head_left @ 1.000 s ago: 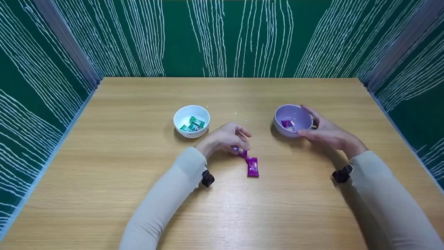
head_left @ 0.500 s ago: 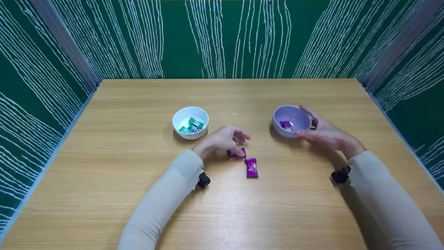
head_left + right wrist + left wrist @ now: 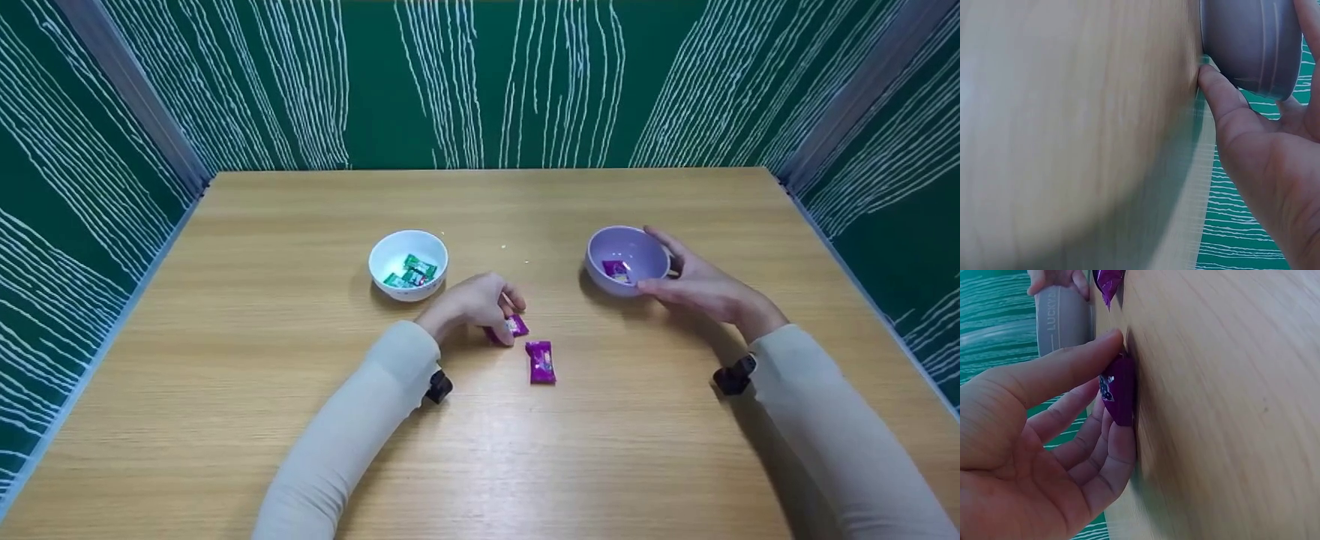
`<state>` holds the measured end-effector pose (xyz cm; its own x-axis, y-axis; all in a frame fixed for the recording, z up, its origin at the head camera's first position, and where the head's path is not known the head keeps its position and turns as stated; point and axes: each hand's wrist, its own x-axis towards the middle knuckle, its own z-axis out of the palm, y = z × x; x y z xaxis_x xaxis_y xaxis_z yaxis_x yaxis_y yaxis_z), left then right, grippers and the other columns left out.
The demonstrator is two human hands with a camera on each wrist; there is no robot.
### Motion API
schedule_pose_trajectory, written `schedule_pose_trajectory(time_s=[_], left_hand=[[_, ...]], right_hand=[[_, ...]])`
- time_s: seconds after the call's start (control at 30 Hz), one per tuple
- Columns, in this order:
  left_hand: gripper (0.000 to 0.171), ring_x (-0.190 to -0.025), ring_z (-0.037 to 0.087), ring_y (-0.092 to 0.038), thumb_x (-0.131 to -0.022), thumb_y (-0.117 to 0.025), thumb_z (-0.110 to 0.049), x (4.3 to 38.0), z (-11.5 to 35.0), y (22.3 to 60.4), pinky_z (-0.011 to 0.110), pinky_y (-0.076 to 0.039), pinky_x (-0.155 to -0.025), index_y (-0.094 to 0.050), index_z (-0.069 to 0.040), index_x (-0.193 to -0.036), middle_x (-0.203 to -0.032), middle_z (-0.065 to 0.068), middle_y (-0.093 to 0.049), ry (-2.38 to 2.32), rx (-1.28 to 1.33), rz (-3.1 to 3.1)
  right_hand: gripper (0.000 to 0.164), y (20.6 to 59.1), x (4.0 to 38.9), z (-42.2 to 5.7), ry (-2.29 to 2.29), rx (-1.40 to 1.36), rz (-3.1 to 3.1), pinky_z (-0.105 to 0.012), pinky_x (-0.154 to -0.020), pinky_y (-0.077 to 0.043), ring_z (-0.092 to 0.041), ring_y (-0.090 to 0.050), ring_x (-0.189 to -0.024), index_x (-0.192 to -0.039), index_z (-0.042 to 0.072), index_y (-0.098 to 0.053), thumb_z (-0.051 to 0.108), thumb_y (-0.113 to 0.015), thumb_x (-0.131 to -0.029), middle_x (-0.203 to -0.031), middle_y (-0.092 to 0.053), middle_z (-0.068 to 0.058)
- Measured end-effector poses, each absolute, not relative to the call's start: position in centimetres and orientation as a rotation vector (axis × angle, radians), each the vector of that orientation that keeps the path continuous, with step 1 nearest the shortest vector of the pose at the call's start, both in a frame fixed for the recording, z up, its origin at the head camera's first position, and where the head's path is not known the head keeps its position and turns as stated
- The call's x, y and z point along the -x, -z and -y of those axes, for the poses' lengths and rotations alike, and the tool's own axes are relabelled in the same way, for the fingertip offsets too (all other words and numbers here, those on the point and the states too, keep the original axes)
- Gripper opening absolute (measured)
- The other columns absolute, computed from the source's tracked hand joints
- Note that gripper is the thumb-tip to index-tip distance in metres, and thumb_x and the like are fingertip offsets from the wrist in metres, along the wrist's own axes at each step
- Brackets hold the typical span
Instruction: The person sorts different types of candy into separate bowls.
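Note:
My left hand point(image 3: 480, 306) is low over the table and pinches a purple wrapped candy point(image 3: 1119, 391) between thumb and fingertips. In the left wrist view the thumb is at one end of the wrapper and the fingers at the other. A second purple candy point(image 3: 541, 363) lies flat on the wood, just to the near right of that hand. On the right, my right hand point(image 3: 705, 289) grips a purple cup point(image 3: 626, 253) from its handle side, thumb at the near wall and a finger along the far rim. Inside the cup sits a purple candy point(image 3: 616, 271).
A white bowl point(image 3: 390, 259) with several green wrapped candies point(image 3: 415, 273) stands left of the left hand. Tiny white specks dot the wooden table point(image 3: 480, 465) between bowl and cup. Green walls point(image 3: 495, 82) with white streaks enclose the table's back and sides.
Left fingers loosened on the candy, which turned and shifted slightly left, and have closed round it again. The right hand keeps its hold on the cup, which has not noticeably moved.

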<state>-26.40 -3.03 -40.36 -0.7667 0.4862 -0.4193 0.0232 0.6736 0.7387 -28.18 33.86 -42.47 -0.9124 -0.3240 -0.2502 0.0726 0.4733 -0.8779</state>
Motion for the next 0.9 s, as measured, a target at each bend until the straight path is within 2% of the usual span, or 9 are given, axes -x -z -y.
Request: schedule_pose_trajectory(time_s=[0.13, 0.3, 0.43, 0.6, 0.7, 0.77, 0.9], left_hand=[[0.045, -0.091, 0.018, -0.060, -0.077, -0.086, 0.003, 26.4, 3.0, 40.4, 0.026, -0.053, -0.079, -0.071, -0.007, -0.118, -0.101, 0.006, -0.065, -0.979, -0.420, -2.267], [0.039, -0.081, 0.016, -0.063, -0.078, -0.086, 0.000, 26.4, 3.1, 40.5, 0.027, -0.055, -0.066, -0.074, -0.009, -0.114, -0.099, 0.004, -0.065, -0.935, -0.513, -2.217], [0.037, -0.074, 0.014, -0.063, -0.079, -0.087, -0.004, 26.5, 2.9, 40.5, 0.029, -0.056, -0.064, -0.074, -0.009, -0.114, -0.096, 0.004, -0.066, -0.942, -0.593, -2.178], [0.042, -0.072, 0.022, -0.071, -0.082, -0.085, -0.009, 26.8, 2.5, 40.4, 0.037, -0.060, -0.067, -0.070, -0.006, -0.121, -0.097, 0.007, -0.070, -1.067, -0.607, -2.067], [0.041, -0.078, 0.030, -0.073, -0.083, -0.085, -0.013, 27.0, 2.3, 40.0, 0.046, -0.061, -0.074, -0.070, -0.009, -0.121, -0.101, 0.009, -0.070, -1.125, -0.561, -2.024], [0.041, -0.084, 0.028, -0.073, -0.083, -0.086, -0.016, 27.2, 2.0, 39.6, 0.044, -0.059, -0.081, -0.071, -0.011, -0.121, -0.103, 0.008, -0.071, -1.144, -0.566, -2.041], [0.040, -0.092, 0.020, -0.070, -0.084, -0.085, -0.018, 27.5, 1.5, 38.9, 0.038, -0.057, -0.085, -0.072, -0.013, -0.121, -0.105, 0.005, -0.071, -1.189, -0.586, -2.088]], right_hand=[[0.096, 42.5, 28.2, -33.9, 1.413, 0.216, -2.351, -0.063, -0.119, -0.016, -0.041, -0.003, -0.152, -0.164, 0.033, -0.004, 0.031, -0.072, -0.096, -0.168, 0.003, -0.013], [0.097, 42.5, 28.2, -34.0, 1.391, 0.219, -2.369, -0.065, -0.118, -0.013, -0.041, -0.002, -0.152, -0.164, 0.033, -0.004, 0.033, -0.072, -0.095, -0.169, 0.002, -0.013], [0.096, 42.6, 28.2, -34.0, 1.372, 0.229, -2.388, -0.067, -0.118, -0.012, -0.041, -0.003, -0.152, -0.163, 0.034, -0.005, 0.035, -0.072, -0.095, -0.169, 0.001, -0.011], [0.094, 42.6, 28.2, -34.0, 1.381, 0.245, -2.377, -0.066, -0.118, -0.012, -0.042, -0.002, -0.152, -0.163, 0.033, -0.005, 0.033, -0.071, -0.096, -0.168, 0.001, -0.012], [0.094, 42.6, 28.2, -34.0, 1.381, 0.241, -2.380, -0.067, -0.118, -0.011, -0.041, -0.002, -0.152, -0.163, 0.033, -0.006, 0.034, -0.071, -0.096, -0.169, 0.001, -0.011], [0.094, 42.6, 28.2, -34.0, 1.384, 0.242, -2.381, -0.067, -0.118, -0.010, -0.040, -0.002, -0.152, -0.164, 0.033, -0.006, 0.033, -0.071, -0.096, -0.169, 0.001, -0.011], [0.094, 42.6, 28.3, -34.0, 1.395, 0.241, -2.377, -0.067, -0.118, -0.008, -0.039, -0.002, -0.152, -0.164, 0.032, -0.006, 0.033, -0.071, -0.096, -0.169, 0.000, -0.010]])
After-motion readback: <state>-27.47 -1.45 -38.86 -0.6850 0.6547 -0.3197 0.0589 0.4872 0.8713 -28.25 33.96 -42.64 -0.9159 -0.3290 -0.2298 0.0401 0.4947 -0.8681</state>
